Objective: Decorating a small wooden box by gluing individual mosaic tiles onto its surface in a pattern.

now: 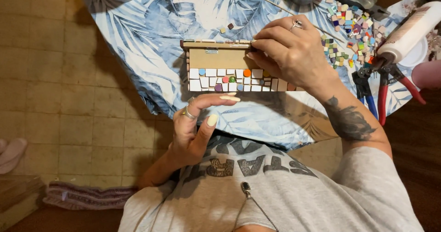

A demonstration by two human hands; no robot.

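Wooden box (220, 57), its side tiled in mosaic, sits at table centre; right hand (291, 53) grips its 3 o'clock end, left hand (195, 126) hovers half-open, empty, at 6 o'clock.

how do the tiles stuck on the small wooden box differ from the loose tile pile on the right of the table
The tiles on the small wooden box sit in neat rows and are mostly white squares with a few coloured round pieces; the loose tile pile lies scattered on the blue leaf-print tablecloth and is mixed in colour. The right hand grips the box; nothing touches the pile. Both are small mosaic pieces.
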